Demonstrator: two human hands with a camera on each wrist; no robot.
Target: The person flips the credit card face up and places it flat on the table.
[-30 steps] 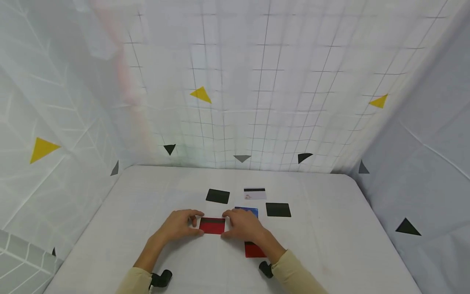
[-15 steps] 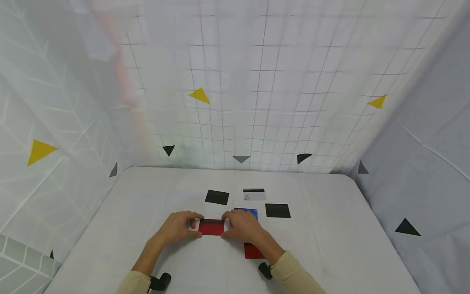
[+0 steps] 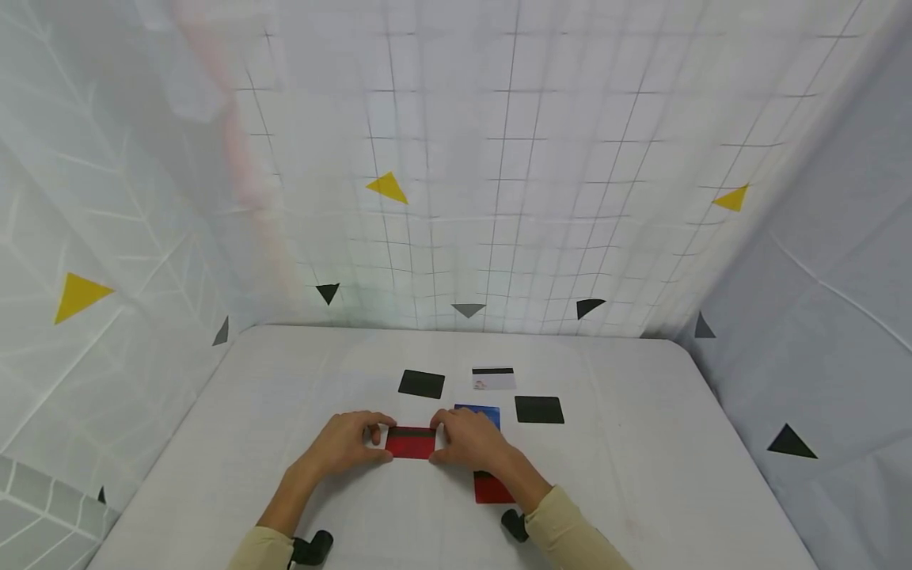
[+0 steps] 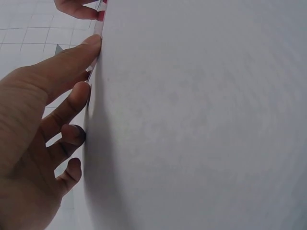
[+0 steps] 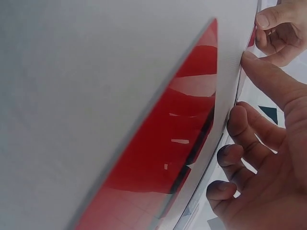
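A red magnetic-stripe card (image 3: 410, 445) lies face-down flat at the table's middle, its dark stripe along the far edge. My left hand (image 3: 347, 440) holds its left short side, thumb at the near corner and index finger at the far one. At the right short side, my right hand (image 3: 470, 437) grips it the same way. Beneath the right wrist lies a second red card (image 3: 493, 488), partly covered by the arm; it fills much of the right wrist view. A blue card (image 3: 481, 412) shows only its far part behind the right hand.
Farther back on the white table (image 3: 342, 356) lie a black card (image 3: 421, 384), a white card (image 3: 493, 378) with a dark stripe, and another black card (image 3: 539, 409) to the right. White sheets with grid lines (image 3: 506, 158) enclose the table behind and at both sides.
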